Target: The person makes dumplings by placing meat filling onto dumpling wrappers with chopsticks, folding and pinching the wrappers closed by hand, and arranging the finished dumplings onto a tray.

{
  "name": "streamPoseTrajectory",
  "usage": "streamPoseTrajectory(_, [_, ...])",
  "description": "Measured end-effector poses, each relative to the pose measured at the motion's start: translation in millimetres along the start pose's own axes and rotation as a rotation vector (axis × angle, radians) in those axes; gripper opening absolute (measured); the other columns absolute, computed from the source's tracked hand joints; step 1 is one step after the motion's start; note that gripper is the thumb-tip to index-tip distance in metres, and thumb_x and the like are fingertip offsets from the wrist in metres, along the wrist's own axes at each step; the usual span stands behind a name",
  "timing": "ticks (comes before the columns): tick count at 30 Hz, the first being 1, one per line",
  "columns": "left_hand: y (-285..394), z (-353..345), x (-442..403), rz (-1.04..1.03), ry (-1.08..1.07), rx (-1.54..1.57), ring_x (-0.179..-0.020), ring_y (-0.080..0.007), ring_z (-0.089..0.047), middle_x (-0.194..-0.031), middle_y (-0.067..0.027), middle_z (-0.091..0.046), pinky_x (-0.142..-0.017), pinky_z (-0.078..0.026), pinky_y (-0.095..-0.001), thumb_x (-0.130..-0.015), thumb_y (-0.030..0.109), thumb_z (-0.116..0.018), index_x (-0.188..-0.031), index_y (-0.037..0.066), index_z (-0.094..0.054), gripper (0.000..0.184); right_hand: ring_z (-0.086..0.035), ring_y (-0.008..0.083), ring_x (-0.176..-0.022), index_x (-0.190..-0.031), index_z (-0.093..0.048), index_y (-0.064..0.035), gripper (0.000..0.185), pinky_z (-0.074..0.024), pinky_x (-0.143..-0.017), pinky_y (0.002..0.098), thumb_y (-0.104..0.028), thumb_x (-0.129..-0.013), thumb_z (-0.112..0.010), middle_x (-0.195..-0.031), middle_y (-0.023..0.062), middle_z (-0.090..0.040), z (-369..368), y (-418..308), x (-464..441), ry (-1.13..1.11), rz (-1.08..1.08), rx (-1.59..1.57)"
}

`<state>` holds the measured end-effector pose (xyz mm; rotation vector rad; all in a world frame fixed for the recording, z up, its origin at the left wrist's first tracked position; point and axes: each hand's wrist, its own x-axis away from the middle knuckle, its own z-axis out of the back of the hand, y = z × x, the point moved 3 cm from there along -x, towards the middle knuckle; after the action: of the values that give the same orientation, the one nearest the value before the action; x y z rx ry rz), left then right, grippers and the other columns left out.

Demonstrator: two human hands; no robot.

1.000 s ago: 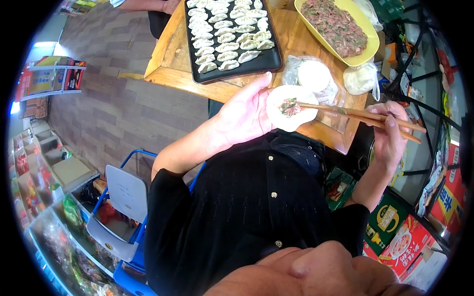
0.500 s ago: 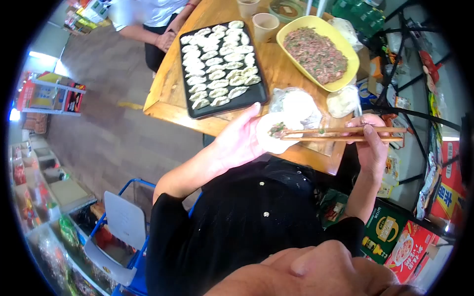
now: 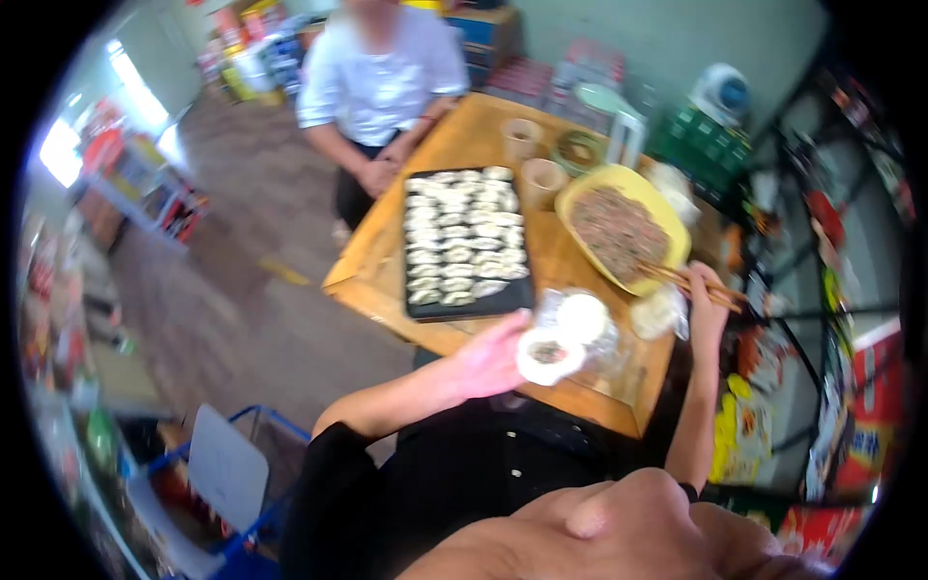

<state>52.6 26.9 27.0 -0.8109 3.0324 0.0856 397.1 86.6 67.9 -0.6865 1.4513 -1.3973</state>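
Observation:
In my left hand (image 3: 486, 360) lies a round dumpling wrapper (image 3: 532, 370) with a small lump of meat filling (image 3: 550, 353) at its middle. My right hand (image 3: 708, 302) grips a pair of wooden chopsticks (image 3: 669, 275), whose tips reach over the near edge of the yellow bowl (image 3: 563, 205) to the minced filling (image 3: 616, 227). Just beyond the held wrapper, a stack of pale wrappers (image 3: 584, 315) sits in clear plastic. A black tray (image 3: 468, 307) carries rows of folded dumplings (image 3: 458, 244).
Two cups (image 3: 543, 180) and a round green-rimmed dish (image 3: 578, 152) stand at the back of the wooden table (image 3: 372, 261). A pale bagged lump (image 3: 654, 315) rests by the bowl. Across the table sits a person (image 3: 382, 87), hands together. A chair (image 3: 227, 464) stands at left.
My right hand has taken the chopsticks from the wrapper to the filling bowl. My left hand still holds the filled wrapper. The view has tilted up, showing more of the other person.

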Motion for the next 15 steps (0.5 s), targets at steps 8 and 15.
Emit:
streamPoseTrajectory(8, [-4, -15, 9, 0.006, 0.039, -0.051, -0.126, -0.0294, -0.050, -0.137, -0.0186, -0.050, -0.109, -0.037, -0.0437, -0.101, 0.035, -0.043, -0.137, -0.003, -0.040, 0.053, -0.059, 0.0091, -0.076, -0.105, -0.063, 0.0008, 0.020, -0.0480, -0.067, 0.0227, -0.015, -0.093, -0.060, -0.092, 0.0032, -0.065, -23, 11, 0, -0.004, -0.044, 0.138])
streamPoseTrajectory(15, [-18, -23, -4, 0.023, 0.007, -0.139, -0.123, -0.0279, -0.053, -0.134, -0.0172, -0.052, -0.107, -0.040, -0.0431, -0.101, 0.026, -0.042, -0.136, -0.004, -0.040, 0.046, -0.061, 0.0188, -0.089, -0.120, -0.058, 0.0020, 0.036, -0.0487, -0.080, 0.0308, -0.024, -0.095, -0.055, -0.098, 0.0068, -0.066, -23, -9, 117, -0.130, -0.102, 0.353])
